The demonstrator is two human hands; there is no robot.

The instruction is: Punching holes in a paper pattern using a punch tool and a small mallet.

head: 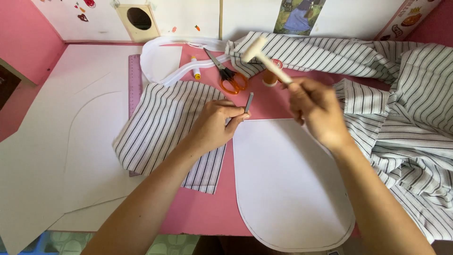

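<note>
The pink desk [207, 215] carries everything here. Largest on it is the heap of striped shirt fabric [406, 108] from twelve o'clock round to four: soft, limp cotton-like cloth that folds and slides on itself, so it looks best gathered by a fold rather than an edge. At nine o'clock lie wide white paper pattern sheets [71, 141], thin and easily creased. At six o'clock sits a rounded white card template [288, 189] with a pencilled outline, flat and fairly stiff. A smaller striped fabric piece [160, 127] lies just left of centre, under the left forearm.

The left hand [214, 125] rests on that piece and pinches a small flat metal punch [248, 102] upright between thumb and fingertips, its lower end on the desk just above the template's top edge; rigid, narrow, smooth, probably slippery, so a low firm pinch suits it. The right hand [314, 111], at one o'clock from it, is closed round the handle of a pale mallet [264, 59], raised and motion-blurred; light-looking, held at the handle's end.

Towards twelve o'clock: a purple ruler [135, 82], orange-handled scissors [226, 73], a white strip [155, 66] and a thread spool [195, 67].
</note>
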